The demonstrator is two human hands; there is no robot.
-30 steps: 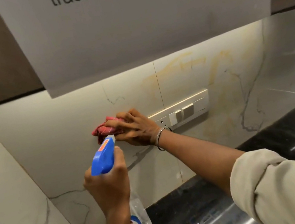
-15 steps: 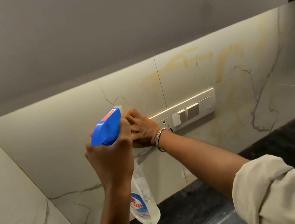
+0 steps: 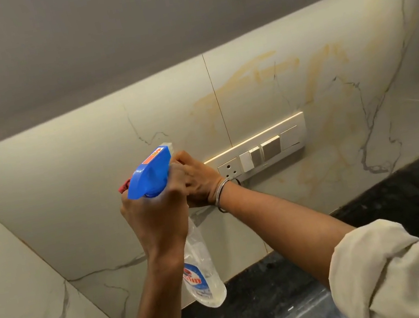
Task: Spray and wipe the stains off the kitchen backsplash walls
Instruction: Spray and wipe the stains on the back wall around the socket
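My left hand [image 3: 157, 221] grips a clear spray bottle [image 3: 201, 269] by its blue trigger head [image 3: 151, 174], nozzle aimed at the wall. Just behind it, my right hand [image 3: 198, 180] presses a red cloth [image 3: 124, 187] flat against the pale marble backsplash [image 3: 73, 188]; only a corner of the cloth shows past the sprayer. Yellow-orange stains [image 3: 257, 72] streak the backsplash above and to the right of the switch plate [image 3: 260, 150], and more stains [image 3: 316, 168] lie below it.
A black granite countertop [image 3: 405, 197] runs along the bottom right. An upper cabinet underside [image 3: 152, 28] hangs overhead. A side wall [image 3: 13, 305] closes the corner on the left. The socket sits next to my right wrist.
My left hand raised the spray bottle from below the cloth up in front of my right hand. The right hand stayed pressed on the wall. The view tilted down slightly.
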